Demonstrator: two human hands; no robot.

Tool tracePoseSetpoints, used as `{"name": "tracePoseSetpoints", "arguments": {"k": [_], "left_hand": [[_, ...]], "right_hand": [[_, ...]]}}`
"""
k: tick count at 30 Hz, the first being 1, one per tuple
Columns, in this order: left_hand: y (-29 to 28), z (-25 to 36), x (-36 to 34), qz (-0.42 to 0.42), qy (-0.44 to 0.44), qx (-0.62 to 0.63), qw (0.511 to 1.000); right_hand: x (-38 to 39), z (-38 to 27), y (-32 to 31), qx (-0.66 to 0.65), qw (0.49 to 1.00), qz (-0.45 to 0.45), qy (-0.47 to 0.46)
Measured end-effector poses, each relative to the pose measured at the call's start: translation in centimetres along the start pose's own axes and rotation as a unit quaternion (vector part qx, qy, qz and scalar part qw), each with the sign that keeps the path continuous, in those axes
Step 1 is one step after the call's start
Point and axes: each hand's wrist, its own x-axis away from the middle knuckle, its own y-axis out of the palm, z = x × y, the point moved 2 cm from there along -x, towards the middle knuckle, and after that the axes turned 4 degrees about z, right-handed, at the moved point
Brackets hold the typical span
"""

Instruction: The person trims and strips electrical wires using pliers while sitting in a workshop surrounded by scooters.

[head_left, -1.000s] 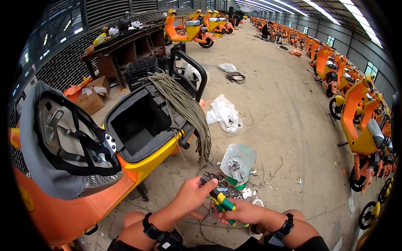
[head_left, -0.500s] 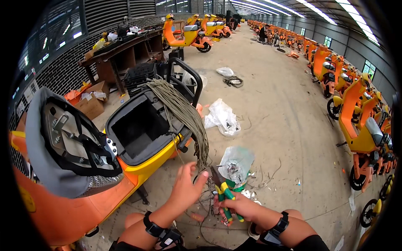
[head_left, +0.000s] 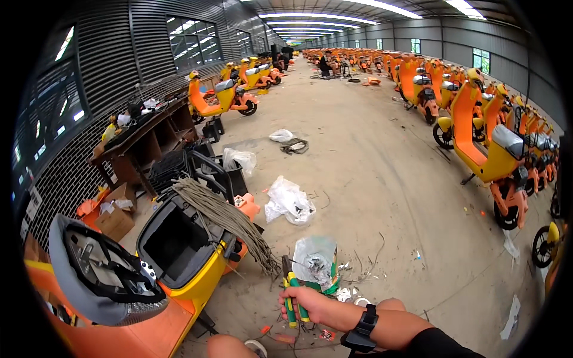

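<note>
My right hand is closed round the green-and-yellow handles of a pair of pliers, whose dark jaws point forward and up. Just left of the jaws hang the ends of a bundle of thin grey-brown cords. The bundle drapes over the rear of an orange-and-yellow scooter on my left. Its grey seat is tipped up, and the black storage box underneath lies uncovered. My left hand is out of the picture.
A clear plastic bag with small scraps lies beyond the pliers, and a white bag lies farther off. Wire offcuts and litter dot the floor. A cluttered workbench stands at the left; rows of scooters line the right. A person is far back.
My left hand has left the picture, away from the cord ends. The view has tilted up, so the scooter and bags appear lower. My right hand still grips the pliers.
</note>
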Motion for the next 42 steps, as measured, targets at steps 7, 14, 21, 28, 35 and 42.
{"name": "tracePoseSetpoints", "arguments": {"k": [7, 14, 21, 28, 35, 42], "left_hand": [[6.5, -6.7, -1.3, -0.077, -0.194, 0.084, 0.974], [8.0, -7.0, -3.0, -0.082, -0.208, 0.119, 0.968], [8.1, -8.1, -3.8, -0.091, -0.219, 0.131, 0.962], [7.7, -8.7, -3.9, -0.098, -0.226, 0.132, 0.96], [7.6, -8.8, -3.8, -0.102, -0.226, 0.132, 0.96], [7.7, -9.2, -3.9, -0.108, -0.242, 0.124, 0.956]], "right_hand": [[-1.3, 1.3, 1.0, -0.002, 1.0, 0.009, 0.016], [-2.5, 2.0, 0.3, -0.012, 0.999, 0.027, 0.04], [-1.9, 2.5, 0.4, 0.06, 0.993, 0.001, 0.098], [-2.0, 3.0, 0.2, 0.05, 0.993, 0.011, 0.102], [-2.3, 3.0, 0.0, 0.023, 0.994, 0.019, 0.104], [-2.1, 3.1, 0.1, 0.024, 0.995, 0.014, 0.097]]}}
